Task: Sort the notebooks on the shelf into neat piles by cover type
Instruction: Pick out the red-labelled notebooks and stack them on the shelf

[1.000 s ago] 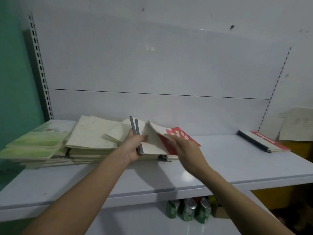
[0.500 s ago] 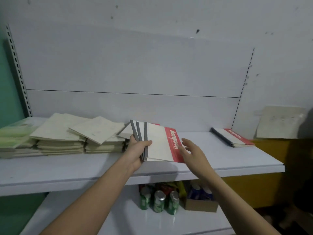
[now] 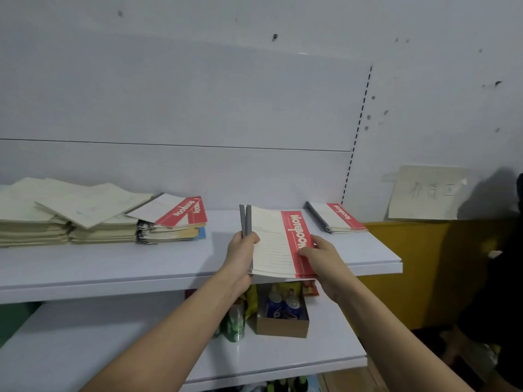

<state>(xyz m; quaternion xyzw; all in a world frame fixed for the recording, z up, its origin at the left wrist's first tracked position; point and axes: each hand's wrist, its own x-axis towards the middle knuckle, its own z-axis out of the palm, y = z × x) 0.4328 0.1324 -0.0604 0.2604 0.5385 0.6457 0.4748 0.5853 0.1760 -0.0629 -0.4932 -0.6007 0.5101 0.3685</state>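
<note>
Both hands grip red-banded notebooks [image 3: 276, 244] — spines left, long axis front-to-back.

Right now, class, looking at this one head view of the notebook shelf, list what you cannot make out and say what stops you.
- Held red-banded notebooks: exact count unclear; the top cover hides the rest.
- Left hand: its fingers are hidden under the spines.
- Cream pile: cut off by the left edge.
- Paper sign: writing too faint to read.
- Cans in the cardboard box: labels too small, partly hidden by the upper shelf.
</note>
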